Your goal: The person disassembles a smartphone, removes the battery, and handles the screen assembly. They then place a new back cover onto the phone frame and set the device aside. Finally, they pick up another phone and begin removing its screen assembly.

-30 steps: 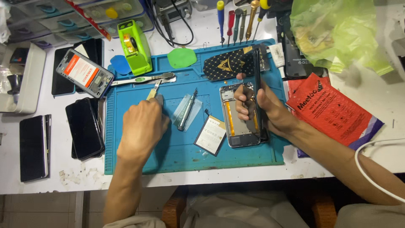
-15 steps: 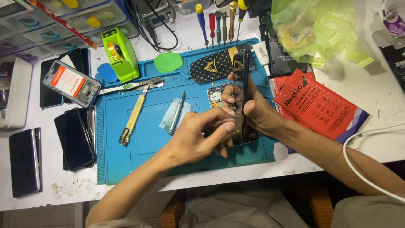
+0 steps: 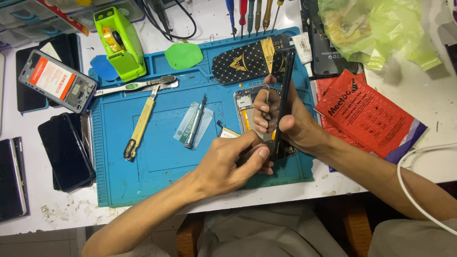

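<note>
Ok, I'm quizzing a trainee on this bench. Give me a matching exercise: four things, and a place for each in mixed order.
Things:
1. tape dispenser
2. tweezers
3. red pouch
4. dark phone

Places:
A. white table, left of the mat
B. on the mat, left part
C. mat's upper left corner
D. right of the mat, beside the right hand

Pairs: 1-C, 2-B, 3-D, 4-A

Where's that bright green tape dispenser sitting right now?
The green tape dispenser stands at the blue mat's upper-left corner, just above the toothbrush.
</note>
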